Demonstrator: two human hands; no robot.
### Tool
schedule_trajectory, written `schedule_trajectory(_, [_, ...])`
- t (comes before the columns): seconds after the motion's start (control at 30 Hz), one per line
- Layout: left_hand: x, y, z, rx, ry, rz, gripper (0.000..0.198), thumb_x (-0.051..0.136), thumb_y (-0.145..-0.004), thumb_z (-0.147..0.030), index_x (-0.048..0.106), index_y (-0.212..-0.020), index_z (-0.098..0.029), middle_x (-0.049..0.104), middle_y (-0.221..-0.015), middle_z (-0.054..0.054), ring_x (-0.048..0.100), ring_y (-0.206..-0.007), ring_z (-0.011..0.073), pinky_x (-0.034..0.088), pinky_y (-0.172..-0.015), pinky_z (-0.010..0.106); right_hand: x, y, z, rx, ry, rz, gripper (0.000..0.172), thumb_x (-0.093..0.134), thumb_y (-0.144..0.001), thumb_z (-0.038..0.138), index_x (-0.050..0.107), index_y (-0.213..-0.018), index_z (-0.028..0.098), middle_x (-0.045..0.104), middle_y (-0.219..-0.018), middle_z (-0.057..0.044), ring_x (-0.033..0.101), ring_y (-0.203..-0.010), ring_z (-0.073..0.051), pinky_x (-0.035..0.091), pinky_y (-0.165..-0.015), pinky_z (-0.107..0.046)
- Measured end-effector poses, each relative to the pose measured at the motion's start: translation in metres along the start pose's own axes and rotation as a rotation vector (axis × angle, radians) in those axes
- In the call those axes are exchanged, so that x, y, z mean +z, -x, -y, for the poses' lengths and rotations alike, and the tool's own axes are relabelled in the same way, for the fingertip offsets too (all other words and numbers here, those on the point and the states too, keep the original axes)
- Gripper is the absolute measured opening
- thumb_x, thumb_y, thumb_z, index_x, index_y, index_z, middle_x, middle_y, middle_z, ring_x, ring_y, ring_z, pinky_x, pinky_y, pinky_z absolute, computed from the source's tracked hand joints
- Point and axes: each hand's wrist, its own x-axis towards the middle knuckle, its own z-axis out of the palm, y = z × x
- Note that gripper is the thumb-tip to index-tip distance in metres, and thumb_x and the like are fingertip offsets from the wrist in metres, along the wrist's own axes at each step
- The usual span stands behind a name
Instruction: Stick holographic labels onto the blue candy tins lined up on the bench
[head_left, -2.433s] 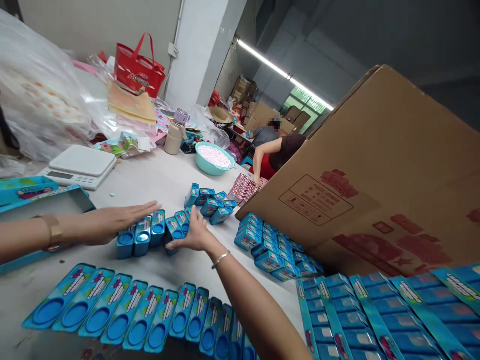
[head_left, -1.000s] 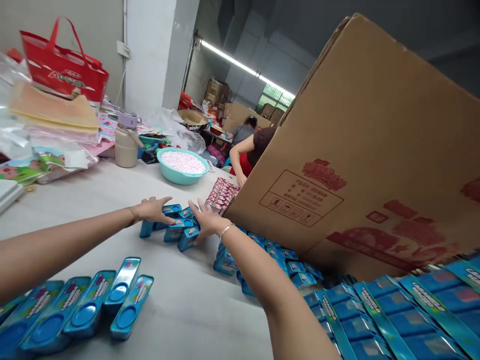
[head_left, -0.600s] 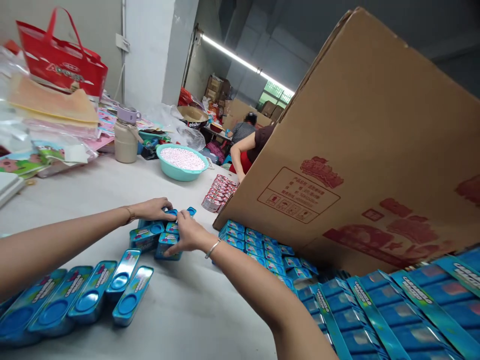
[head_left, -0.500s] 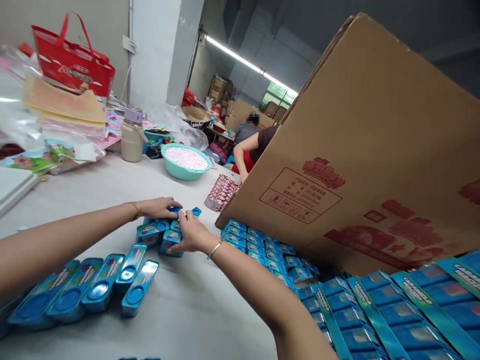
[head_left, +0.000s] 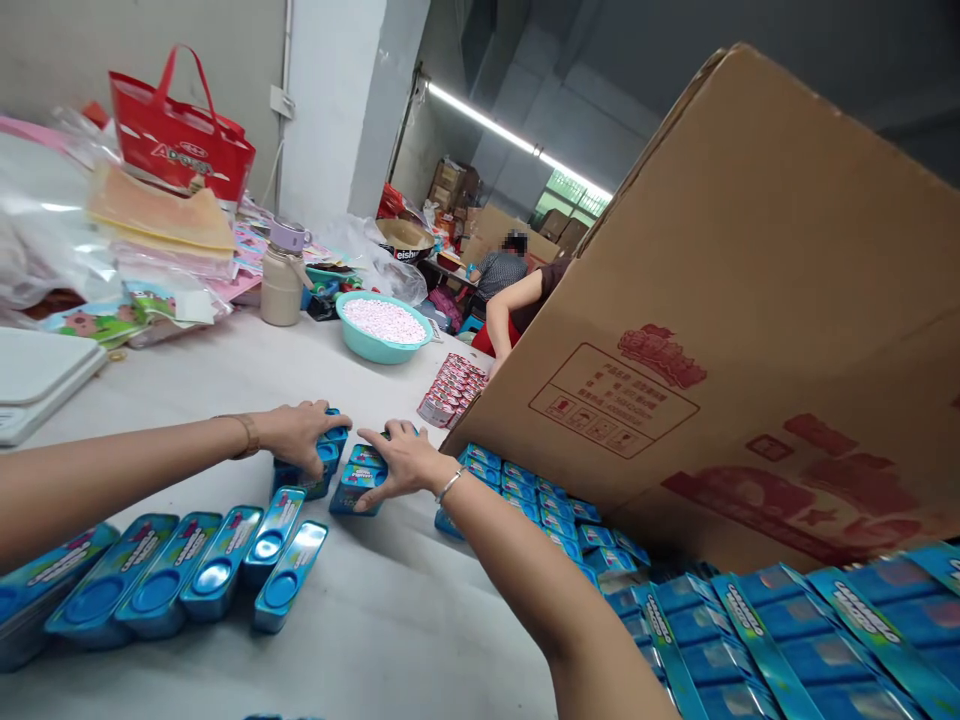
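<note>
Two small clusters of blue oblong tins with round dents in their lids stand on the white table. My left hand [head_left: 300, 435] is curled over the left cluster of tins [head_left: 328, 458], thumb on the near side and fingers on the far side. A narrow gap to its right separates the other cluster of tins [head_left: 360, 480]. My right hand [head_left: 401, 465] clasps that one, thumb at its near end and fingertips at the far end. Both hands partly hide the tins they hold. Nearer me, a slanting row of similar tins [head_left: 217, 565] lies on the left.
A large cardboard box [head_left: 735, 280] leans over the right side, with stacked blue tins [head_left: 525, 500] below it and blue packs [head_left: 795, 640] nearer. Behind are a turquoise basin [head_left: 382, 345], a bottle [head_left: 282, 280], red-and-white packs [head_left: 452, 388] and a co-worker's arm [head_left: 506, 318]. A white scale [head_left: 45, 375] sits left.
My hands have moved apart. The tins that stood together between them are now split into two clusters, with bare table between. The view has shifted slightly left.
</note>
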Motion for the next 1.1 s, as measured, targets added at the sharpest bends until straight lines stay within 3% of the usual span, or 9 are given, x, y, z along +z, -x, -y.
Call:
schedule_trajectory(0.1, [-0.003,-0.002,0.002,-0.063,-0.023,-0.044,0.103,0.07,-0.06,-0.066,0.053,-0.149,-0.016,0.058,-0.131,0.029,0.06,-0.117,0.0506,0.052,-0.091,0.056,0.0,0.002,-0.002,0.03,0.006,0.001,0.125,0.077,-0.058,0.086,0.031,-0.16,0.031,0.048,-0.141,-0.02,0.043,-0.13,-0.046,0.038,-0.103,-0.069])
schedule_trajectory(0.2, [-0.003,-0.004,0.005,-0.09,-0.03,-0.016,0.123,0.076,-0.05,-0.072,0.044,-0.156,-0.016,0.052,-0.141,0.031,0.053,-0.127,0.0533,0.048,-0.098,0.058,0.0,0.002,0.002,0.04,-0.013,0.008,0.127,0.076,-0.058,0.086,0.029,-0.161,0.028,0.049,-0.14,-0.022,0.044,-0.129,-0.047,0.041,-0.1,-0.068])
schedule_trajectory(0.3, [-0.003,-0.005,0.003,-0.111,-0.068,0.058,0.142,0.087,-0.037,-0.056,0.03,-0.162,-0.023,0.039,-0.154,0.031,0.043,-0.136,0.0546,0.046,-0.1,0.061,0.001,-0.003,0.012,0.03,-0.036,0.029,0.126,0.079,-0.059,0.082,0.026,-0.162,0.031,0.048,-0.14,-0.021,0.044,-0.128,-0.048,0.042,-0.099,-0.068])
schedule_trajectory(0.43, [-0.002,-0.004,0.0,-0.108,-0.1,0.035,0.123,0.079,-0.049,-0.042,0.033,-0.161,-0.027,0.047,-0.145,0.027,0.049,-0.129,0.0513,0.049,-0.092,0.06,0.004,-0.007,0.031,0.054,0.053,0.02,0.106,0.077,-0.063,0.078,0.043,-0.151,0.031,0.051,-0.134,-0.018,0.05,-0.12,-0.043,0.047,-0.094,-0.061])
schedule_trajectory(0.63, [-0.006,-0.007,-0.01,0.103,-0.144,-0.026,0.11,0.073,-0.051,-0.032,0.043,-0.156,-0.023,0.051,-0.137,0.024,0.049,-0.127,0.048,0.044,-0.097,0.058,0.02,0.065,0.064,0.149,0.136,-0.03,0.084,0.078,-0.063,0.071,0.062,-0.127,0.019,0.06,-0.113,-0.017,0.057,-0.102,-0.037,0.047,-0.09,-0.05])
schedule_trajectory(0.73, [-0.021,-0.01,-0.037,0.265,-0.168,-0.092,0.114,0.074,-0.051,-0.034,0.039,-0.159,-0.022,0.052,-0.135,0.024,0.051,-0.123,0.0487,0.043,-0.098,0.058,0.031,0.13,0.074,0.249,0.086,0.023,0.081,0.078,-0.061,0.072,0.064,-0.122,0.019,0.06,-0.109,-0.016,0.057,-0.099,-0.036,0.048,-0.086,-0.048])
schedule_trajectory(0.9, [-0.035,0.012,-0.117,0.656,-0.135,-0.125,0.123,0.077,-0.051,-0.036,0.026,-0.163,-0.021,0.053,-0.139,0.02,0.051,-0.124,0.0462,0.035,-0.106,0.055,0.047,0.219,0.068,0.633,-0.032,0.055,0.088,0.082,-0.063,0.061,0.057,-0.138,0.022,0.057,-0.121,-0.019,0.056,-0.111,-0.042,0.048,-0.09,-0.051])
schedule_trajectory(1.0, [-0.012,0.037,-0.154,0.926,-0.124,-0.052,0.124,0.077,-0.045,-0.027,0.033,-0.16,-0.019,0.056,-0.139,0.02,0.053,-0.123,0.0456,0.033,-0.111,0.057,0.055,0.245,0.062,0.858,-0.134,-0.004,0.102,0.079,-0.068,0.068,0.044,-0.152,0.024,0.04,-0.151,-0.025,0.046,-0.133,-0.048,0.044,-0.099,-0.056])
schedule_trajectory(1.1, [0.027,0.053,-0.164,1.094,-0.179,0.078,0.124,0.077,-0.038,-0.022,0.041,-0.156,-0.016,0.06,-0.135,0.022,0.056,-0.12,0.047,0.029,-0.117,0.062,0.057,0.249,0.059,0.981,-0.259,-0.036,0.107,0.069,-0.067,0.085,0.047,-0.15,0.021,0.024,-0.165,-0.024,0.034,-0.144,-0.053,0.04,-0.105,-0.064])
